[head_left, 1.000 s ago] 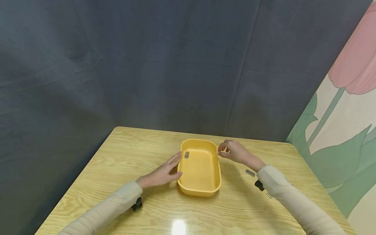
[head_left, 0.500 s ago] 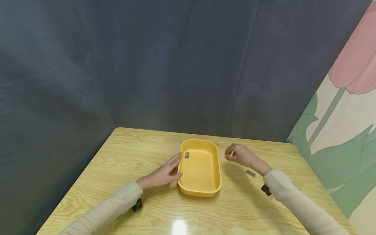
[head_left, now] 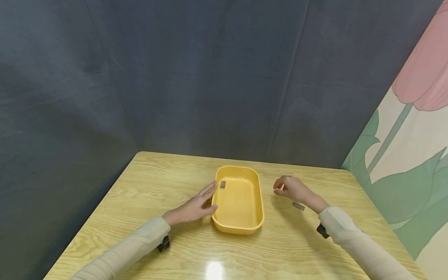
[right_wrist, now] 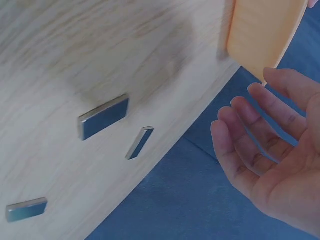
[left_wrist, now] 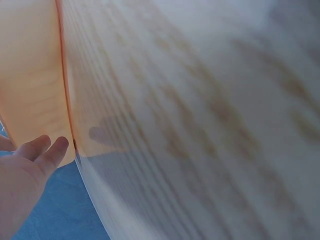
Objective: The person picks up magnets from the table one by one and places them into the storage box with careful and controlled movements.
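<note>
A yellow plastic tray [head_left: 241, 206] stands on the table with a small silver metal block [head_left: 223, 184] lying in its far left part. Against the tray's left side rests my left hand [head_left: 196, 206], fingers spread and nearly straight, also seen touching its wall in the left wrist view. To the right of the tray, my right hand [head_left: 295, 190] hovers over the table, fingers loosely bent and nothing between them. Another metal block [head_left: 298, 206] lies below that hand. In the right wrist view, a larger block [right_wrist: 104, 117], a thin one [right_wrist: 139, 143] and a third block [right_wrist: 27, 210] lie on the tabletop.
The light wooden table [head_left: 175, 249] ends at a dark blue curtain [head_left: 210, 77] behind the tray. On the right stands a wall with a painted tulip [head_left: 420, 70]. Light glares off the table's front part.
My right hand has drawn back from the tray's right rim, moving right and nearer to me over the table. The left hand, the tray and the block in it stay put.
</note>
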### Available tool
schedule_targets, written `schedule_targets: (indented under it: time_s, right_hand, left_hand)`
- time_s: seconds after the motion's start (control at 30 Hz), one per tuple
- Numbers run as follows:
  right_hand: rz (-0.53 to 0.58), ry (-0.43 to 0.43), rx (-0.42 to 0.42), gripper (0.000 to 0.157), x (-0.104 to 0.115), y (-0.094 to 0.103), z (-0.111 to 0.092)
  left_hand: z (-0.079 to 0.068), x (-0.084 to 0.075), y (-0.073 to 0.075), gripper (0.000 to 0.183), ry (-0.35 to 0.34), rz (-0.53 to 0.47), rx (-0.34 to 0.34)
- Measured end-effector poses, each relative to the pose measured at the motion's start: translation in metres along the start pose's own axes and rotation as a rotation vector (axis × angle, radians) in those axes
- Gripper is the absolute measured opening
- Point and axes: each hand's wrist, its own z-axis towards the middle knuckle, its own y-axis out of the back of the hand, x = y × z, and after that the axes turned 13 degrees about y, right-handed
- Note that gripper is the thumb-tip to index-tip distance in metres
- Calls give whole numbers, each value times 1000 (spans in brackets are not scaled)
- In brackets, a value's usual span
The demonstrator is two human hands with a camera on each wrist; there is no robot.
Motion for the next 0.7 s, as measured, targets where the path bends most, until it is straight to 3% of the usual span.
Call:
schedule_targets:
  time_s: [0.43,0.7]
  right_hand:
    - [18,-57,57,12,-7,0,-17]
    - [41,-155,127,20,-12,1,-28]
  left_hand:
    - [-1,-1,0,79,-1,11,-7]
    - [0,-1,0,79,-2,3,1]
